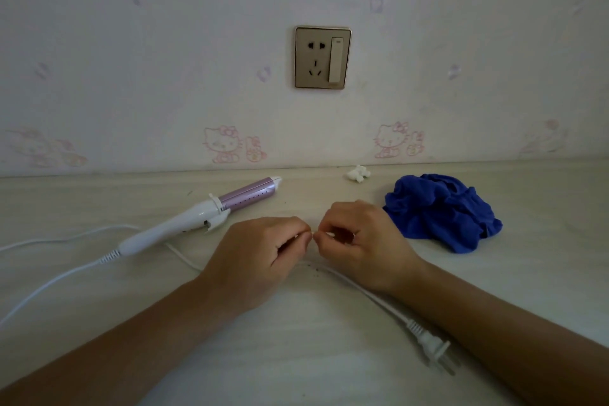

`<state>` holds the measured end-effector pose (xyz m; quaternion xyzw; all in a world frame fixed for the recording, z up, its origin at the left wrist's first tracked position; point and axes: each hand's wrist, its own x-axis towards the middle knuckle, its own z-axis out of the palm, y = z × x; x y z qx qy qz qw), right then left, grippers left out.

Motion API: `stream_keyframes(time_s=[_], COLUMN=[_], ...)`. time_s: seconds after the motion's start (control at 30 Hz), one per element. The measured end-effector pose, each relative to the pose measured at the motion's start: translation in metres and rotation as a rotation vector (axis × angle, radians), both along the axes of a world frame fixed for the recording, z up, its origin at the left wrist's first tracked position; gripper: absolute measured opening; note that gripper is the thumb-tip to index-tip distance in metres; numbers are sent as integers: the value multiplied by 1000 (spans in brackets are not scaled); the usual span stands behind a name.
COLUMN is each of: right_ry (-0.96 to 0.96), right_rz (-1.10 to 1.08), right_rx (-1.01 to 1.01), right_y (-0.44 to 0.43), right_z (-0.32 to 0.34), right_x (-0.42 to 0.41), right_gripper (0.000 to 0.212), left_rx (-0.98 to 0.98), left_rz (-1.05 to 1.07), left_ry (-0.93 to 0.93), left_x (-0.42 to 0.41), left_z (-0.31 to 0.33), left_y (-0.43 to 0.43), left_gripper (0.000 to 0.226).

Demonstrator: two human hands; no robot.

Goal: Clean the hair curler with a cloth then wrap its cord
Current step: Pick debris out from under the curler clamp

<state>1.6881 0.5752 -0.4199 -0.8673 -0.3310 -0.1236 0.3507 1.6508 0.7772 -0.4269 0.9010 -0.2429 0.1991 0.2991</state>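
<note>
Hair curler [197, 219] is laid flat on the tabletop [296, 356] at left and the cloth [441, 211] is heaped at right, so wiping is judged done. Cord [372, 294] is run loose under both wrists, plug [435, 348] left free; nothing wrapped yet. Left hand [260, 254] and right hand [365, 241] are brought tip to tip above it, fingers curled as if pinching; what is held, if anything, cannot be told.

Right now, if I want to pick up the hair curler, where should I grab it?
Grab the hair curler by its white handle, reaching down from above. It lies flat on the table, and the handle is thick, rounded and bare between the cord end and the clip. Skip the purple barrel: that part likely gets hot.
</note>
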Motion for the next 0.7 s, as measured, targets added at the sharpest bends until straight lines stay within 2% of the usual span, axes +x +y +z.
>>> stream_keyframes(time_s=[0.27,0.43,0.57,0.7], right_ry=[-31,-3,-23,80], right_rz=[-166,-263,-254,-101], right_rx=[-61,-131,-145,-65], right_y=[9,15,15,6], right_z=[-5,-7,-9,-6], right_x=[-9,-13,-14,-7], right_gripper=[38,41,41,30], left_rx=[139,226,227,201], left_rz=[178,263,249,198], left_ry=[-95,-148,-90,-46], left_x=[-3,-1,-1,-4], left_z=[1,-4,-4,1], left_y=[-10,-18,-15,-10], left_gripper=[35,34,36,37])
